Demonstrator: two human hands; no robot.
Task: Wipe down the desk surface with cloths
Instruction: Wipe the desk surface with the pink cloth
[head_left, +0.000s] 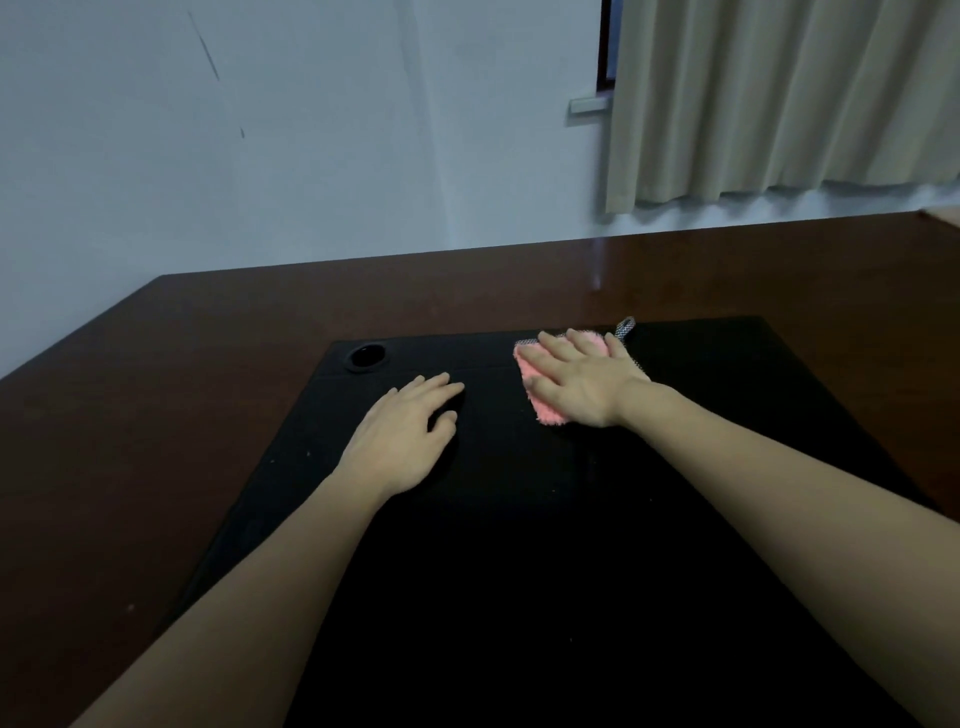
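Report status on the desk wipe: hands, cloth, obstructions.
Right hand flat, pressing pink cloth on black desk. Left hand resting on desk, no cloth visible. Round hole far left; nothing blocking.

A plain room in a home or small office, seen from a desk.

A dark brown wooden desk (779, 291) carries a black desk mat (519, 545) with a round hole (367, 356) near its far left corner; behind stand a bare white wall (260, 130) and beige curtains (779, 93) over a window (605, 41).
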